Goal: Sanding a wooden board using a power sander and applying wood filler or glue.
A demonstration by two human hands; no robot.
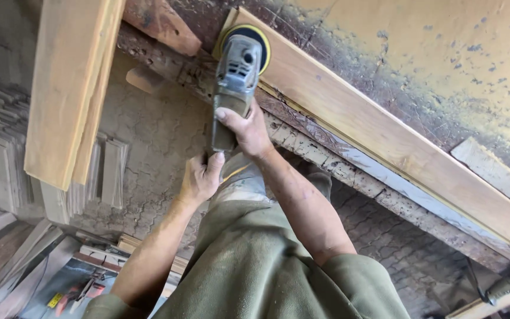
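Head view: both hands [225, 150] clasp the sander [235, 77] on a plank [385, 139], boards [72, 88] leaning nearby.

Leaning boards [75, 88] left; plank [385, 136] seemingly unobstructed rightward.

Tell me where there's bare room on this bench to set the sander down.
The dusty benchtop beyond the long board looks bare, bordered by that board and a small offcut. It is crowded near the sander, where both hands, left and right, grip it beside a leaning plank.
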